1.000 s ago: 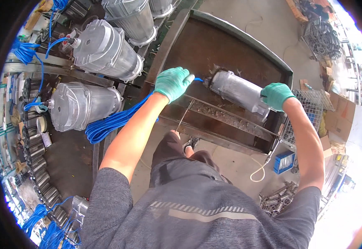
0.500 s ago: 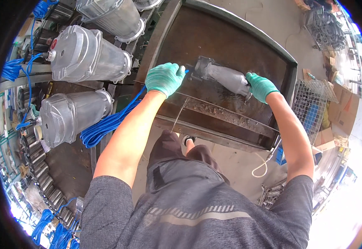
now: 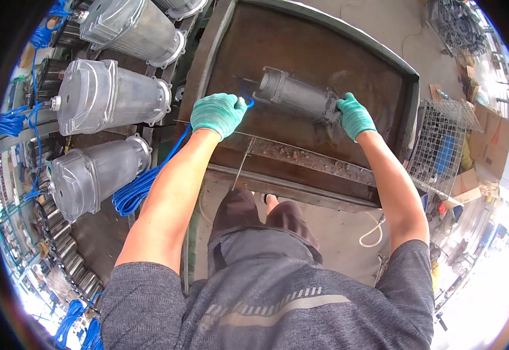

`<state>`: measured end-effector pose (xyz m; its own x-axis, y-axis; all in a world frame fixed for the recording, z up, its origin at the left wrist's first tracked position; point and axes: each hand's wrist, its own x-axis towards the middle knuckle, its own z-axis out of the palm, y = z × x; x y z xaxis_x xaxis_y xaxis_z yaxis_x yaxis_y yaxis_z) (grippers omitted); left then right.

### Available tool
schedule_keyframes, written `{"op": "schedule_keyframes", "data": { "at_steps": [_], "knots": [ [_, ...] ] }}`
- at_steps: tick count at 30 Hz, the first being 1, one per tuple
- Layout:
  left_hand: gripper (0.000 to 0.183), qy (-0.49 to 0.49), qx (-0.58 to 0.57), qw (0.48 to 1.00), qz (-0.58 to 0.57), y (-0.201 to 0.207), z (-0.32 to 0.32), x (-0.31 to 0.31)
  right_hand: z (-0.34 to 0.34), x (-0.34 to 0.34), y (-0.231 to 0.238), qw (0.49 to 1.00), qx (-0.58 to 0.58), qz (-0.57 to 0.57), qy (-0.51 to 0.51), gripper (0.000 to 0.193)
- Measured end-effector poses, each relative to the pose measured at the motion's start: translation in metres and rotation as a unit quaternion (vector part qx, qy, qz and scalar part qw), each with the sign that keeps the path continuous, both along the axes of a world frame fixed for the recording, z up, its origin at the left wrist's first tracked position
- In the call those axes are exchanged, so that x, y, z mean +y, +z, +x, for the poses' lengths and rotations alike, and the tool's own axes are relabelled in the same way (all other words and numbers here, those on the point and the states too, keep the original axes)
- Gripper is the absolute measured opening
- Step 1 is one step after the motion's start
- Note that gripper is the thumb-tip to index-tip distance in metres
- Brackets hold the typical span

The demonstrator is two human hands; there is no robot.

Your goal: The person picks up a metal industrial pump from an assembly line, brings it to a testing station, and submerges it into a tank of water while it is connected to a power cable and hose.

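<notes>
In a brown, water-filled metal tank [image 3: 413, 96] lies a grey metal motor housing [image 3: 301, 95], seemingly under the surface; its outline is blurred by the water. At the housing's right end my right hand [image 3: 356, 116], in a green glove, has its fingers curled onto the flange. My left hand [image 3: 218, 115], gloved in green too, is closed around a blue cable [image 3: 182, 139] at the tank's left side. A short end of that cable pokes out past the thumb toward the housing. The rest drops to a blue coil [image 3: 130, 195] on the left.
Several similar metal housings [image 3: 111, 96] lie on a rack left of the tank, with blue cables. A ledge [image 3: 307, 156] crosses the tank's near side. Right of it stand a wire basket [image 3: 439, 146] and cardboard boxes [image 3: 490, 140]. A pale hose [image 3: 372, 236] hangs below.
The housing in the tank has rolled and looks darker and deeper in the water, its surface disturbed. Both hands keep their grips; the whole view has shifted slightly.
</notes>
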<state>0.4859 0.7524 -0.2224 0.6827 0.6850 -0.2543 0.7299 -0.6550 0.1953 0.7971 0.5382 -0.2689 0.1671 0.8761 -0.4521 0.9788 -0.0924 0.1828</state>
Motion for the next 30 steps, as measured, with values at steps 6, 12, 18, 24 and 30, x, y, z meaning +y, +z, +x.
{"op": "schedule_keyframes", "data": {
  "at_steps": [6, 12, 18, 24, 30],
  "knots": [
    [0.038, 0.014, -0.003, 1.0, 0.003, -0.003, 0.002, 0.0, 0.009, -0.021, -0.019, 0.98, 0.101, 0.146, -0.086, 0.029],
    [0.038, 0.017, 0.008, 1.0, 0.013, -0.002, 0.004, -0.001, 0.004, -0.033, -0.009, 0.964, 0.131, 0.197, -0.121, 0.028],
    [0.039, 0.028, 0.038, 0.999, 0.018, -0.002, 0.002, -0.001, -0.008, -0.059, 0.042, 0.912, 0.178, 0.287, -0.233, 0.021],
    [0.04, 0.017, 0.033, 0.999, 0.02, -0.003, 0.006, -0.002, 0.02, -0.166, 0.047, 0.849, 0.17, 0.384, -0.321, 0.019],
    [0.04, 0.034, 0.059, 0.997, 0.022, 0.004, 0.008, -0.004, 0.021, -0.195, 0.015, 0.766, 0.125, 0.436, -0.455, 0.031]
  ]
}}
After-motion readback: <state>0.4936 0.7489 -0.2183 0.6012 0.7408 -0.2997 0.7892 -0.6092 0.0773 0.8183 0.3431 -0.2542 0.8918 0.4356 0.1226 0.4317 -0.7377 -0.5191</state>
